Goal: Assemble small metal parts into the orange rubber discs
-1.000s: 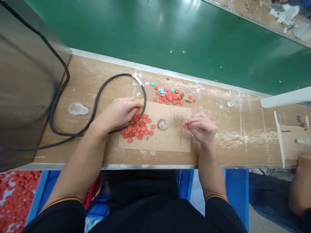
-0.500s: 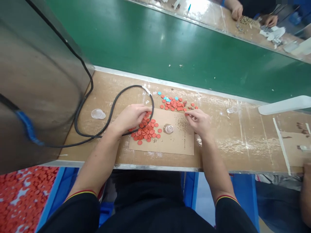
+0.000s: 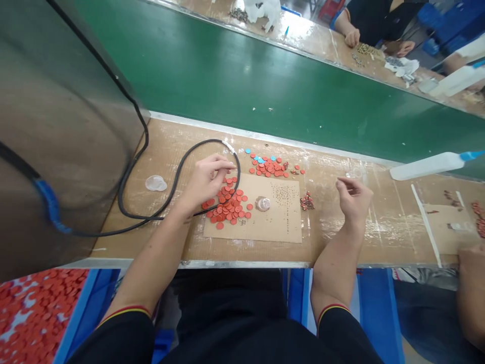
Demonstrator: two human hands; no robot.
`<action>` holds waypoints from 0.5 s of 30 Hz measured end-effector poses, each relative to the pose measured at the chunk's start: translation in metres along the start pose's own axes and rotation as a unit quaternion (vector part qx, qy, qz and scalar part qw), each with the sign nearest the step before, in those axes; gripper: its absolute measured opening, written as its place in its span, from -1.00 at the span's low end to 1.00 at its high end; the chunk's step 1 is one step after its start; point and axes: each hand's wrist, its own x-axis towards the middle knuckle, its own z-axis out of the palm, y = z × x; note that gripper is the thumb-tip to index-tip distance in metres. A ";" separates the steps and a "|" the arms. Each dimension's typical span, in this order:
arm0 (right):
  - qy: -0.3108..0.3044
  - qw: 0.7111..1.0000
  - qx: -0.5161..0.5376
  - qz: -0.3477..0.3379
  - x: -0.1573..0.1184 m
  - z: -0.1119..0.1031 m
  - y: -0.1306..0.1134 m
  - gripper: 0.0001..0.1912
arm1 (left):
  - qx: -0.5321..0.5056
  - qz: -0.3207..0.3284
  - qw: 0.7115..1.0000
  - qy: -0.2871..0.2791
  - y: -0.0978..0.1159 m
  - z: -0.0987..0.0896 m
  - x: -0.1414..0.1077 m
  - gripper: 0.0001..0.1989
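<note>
My left hand (image 3: 208,177) hovers over the upper left of a pile of red discs (image 3: 227,205), thumb and fingers pinched; anything between them is too small to make out. The discs lie on a cardboard sheet (image 3: 257,233). My right hand (image 3: 354,197) is raised to the right of the sheet, fingers curled together, with its contents hidden. A small clear cup (image 3: 262,203) stands mid-sheet, and tiny brass-coloured bits (image 3: 282,194) are scattered right of it. Small red and metallic pieces (image 3: 307,200) lie beside the sheet's right edge. More red discs (image 3: 270,167) with a few blue ones lie behind it.
A black cable (image 3: 178,162) loops across the left of the table, near a clear lid (image 3: 155,183). A white bottle (image 3: 428,167) lies at the right. Beyond the green belt (image 3: 227,65) a person works; another person's arm (image 3: 472,293) shows at the right.
My right hand has moved right, away from the sheet, uncovering the red and metallic pieces. My left hand has lifted slightly from the discs. The view has shifted a little.
</note>
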 end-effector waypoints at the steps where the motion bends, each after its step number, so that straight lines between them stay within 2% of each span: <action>1: -0.055 0.998 0.000 0.004 -0.002 -0.003 0.004 -0.66 | -0.023 -0.013 1.000 0.011 0.000 0.001 0.000 -0.72; 3: -0.178 0.984 -0.009 -0.005 -0.006 -0.002 0.002 -0.69 | -0.061 -0.045 0.997 0.030 -0.002 0.003 0.000 -0.75; 5: -0.255 0.966 -0.032 -0.024 -0.008 0.007 -0.005 -0.73 | -0.083 -0.086 0.992 0.049 -0.006 0.005 0.000 -0.79; 9: -0.269 0.959 -0.087 -0.034 -0.010 0.025 -0.013 -0.83 | -0.103 -0.151 0.979 0.091 -0.010 0.008 0.000 -0.77; 13: -0.269 0.960 -0.076 -0.020 -0.009 0.029 -0.004 -0.91 | -0.146 -0.162 0.968 0.127 -0.008 0.013 0.002 -0.84; 15: -0.246 0.968 -0.053 -0.026 -0.009 0.029 0.000 -0.93 | -0.173 -0.162 0.963 0.125 -0.006 0.015 0.003 -0.85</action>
